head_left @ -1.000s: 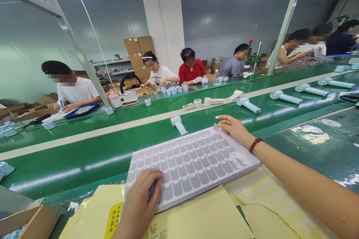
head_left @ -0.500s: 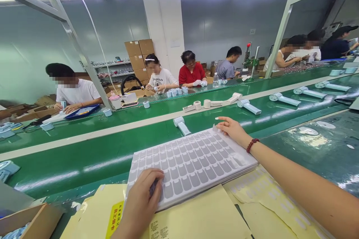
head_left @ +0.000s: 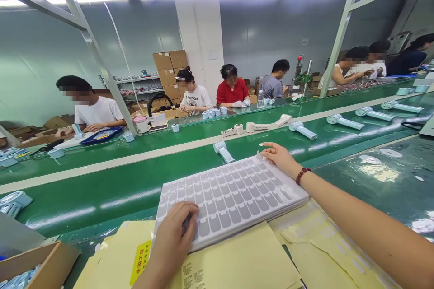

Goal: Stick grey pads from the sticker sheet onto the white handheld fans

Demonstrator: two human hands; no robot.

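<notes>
A stack of white sticker sheets (head_left: 230,201) with rows of grey rounded labels lies in front of me, resting on yellow backing paper (head_left: 230,259). My left hand (head_left: 172,230) grips the near edge of the stack, with a small dark item between its fingers that I cannot make out. My right hand (head_left: 281,160) rests at the far corner of the stack, its fingers apart and nothing visible in them. A red bead bracelet (head_left: 303,174) circles my right wrist. More yellow sheets with pale labels (head_left: 325,239) lie to the right.
Green conveyor belts (head_left: 101,194) run across the view, carrying pale blue handheld devices (head_left: 224,152). A cardboard box (head_left: 40,266) of blue parts sits at lower left. Several co-workers sit beyond the belts, with stacked cartons (head_left: 169,72) behind them.
The whole view has tilted slightly. My hands and the stack stay in nearly the same places. The device nearest me on the belt has shifted slightly to the right.
</notes>
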